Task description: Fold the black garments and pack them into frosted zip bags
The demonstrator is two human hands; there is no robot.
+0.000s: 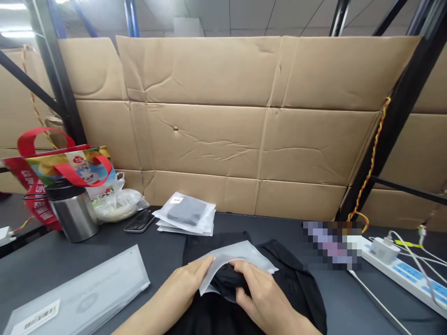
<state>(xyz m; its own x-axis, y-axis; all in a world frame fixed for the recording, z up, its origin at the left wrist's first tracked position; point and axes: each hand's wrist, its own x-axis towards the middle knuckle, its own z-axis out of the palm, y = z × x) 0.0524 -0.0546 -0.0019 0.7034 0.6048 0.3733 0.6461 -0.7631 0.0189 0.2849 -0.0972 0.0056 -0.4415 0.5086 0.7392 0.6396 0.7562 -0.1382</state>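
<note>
A frosted plastic bag [240, 253] lies open toward me over black fabric [296, 284] at the front middle of the table. My left hand [190, 284] is closed on the bag's left edge. Bunched black cloth [226, 279] sits in the bag's mouth, partly inside it. My right hand [258, 288] grips this cloth at the opening, thumb below and fingers above. How far the cloth reaches into the bag is hidden.
Packed frosted bags [188, 211] are stacked behind. Larger bags [84, 293] lie at the left, near a steel bottle [75, 214], a phone [140, 221] and a red tote [38, 186]. A power strip [401, 270] with cables lies right; cardboard [209, 139] stands behind.
</note>
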